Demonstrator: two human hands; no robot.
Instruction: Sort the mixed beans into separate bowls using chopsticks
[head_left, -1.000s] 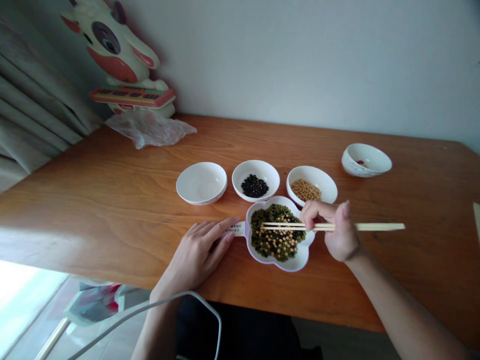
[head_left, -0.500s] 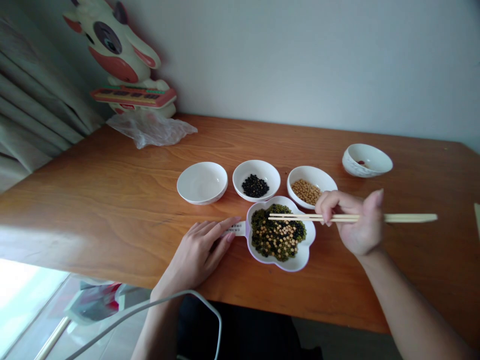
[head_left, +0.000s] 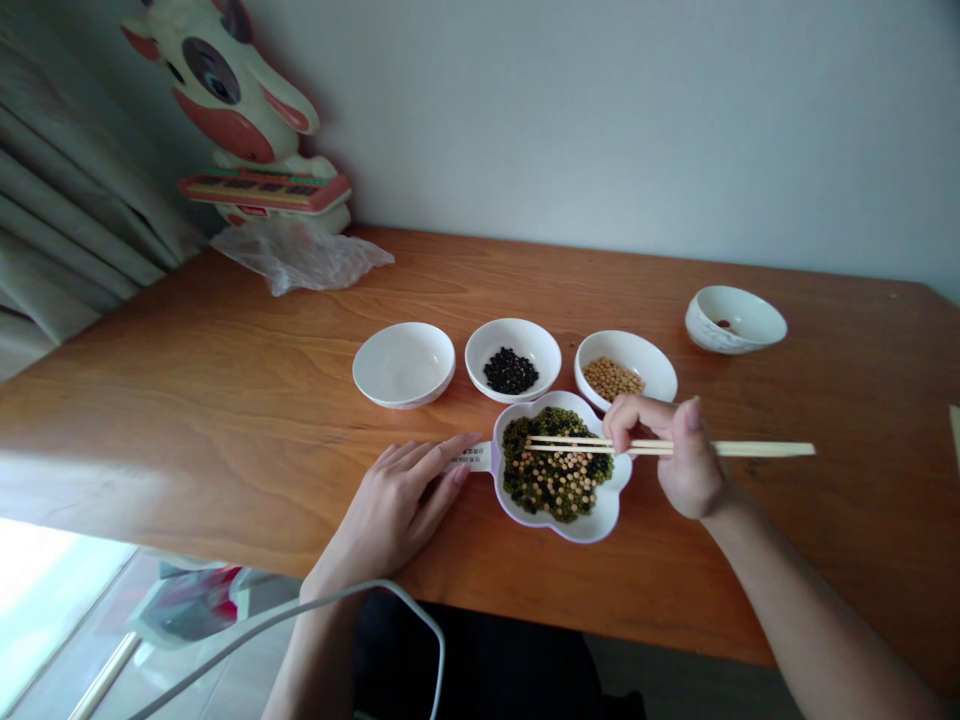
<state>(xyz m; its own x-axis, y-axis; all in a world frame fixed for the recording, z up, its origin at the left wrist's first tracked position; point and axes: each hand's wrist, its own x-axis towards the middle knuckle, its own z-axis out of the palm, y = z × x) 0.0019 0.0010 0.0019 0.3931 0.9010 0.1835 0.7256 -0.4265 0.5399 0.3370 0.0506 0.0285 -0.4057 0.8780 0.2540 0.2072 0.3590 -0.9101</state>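
Your left hand (head_left: 397,500) pinches the labelled handle of the scalloped dish (head_left: 600,515) between thumb and forefinger. The dish sits between your hands, filled with mixed green, black and tan beans (head_left: 551,485). Your right hand (head_left: 686,460) grips the chopsticks (head_left: 765,449), their tips over the beans—whether they touch any, you can't tell from here. Just beyond your right fingers is a bowl of tan beans (head_left: 613,378); further left, beyond the dish, one of black beans (head_left: 511,371); past your left hand, a white bowl (head_left: 405,365).
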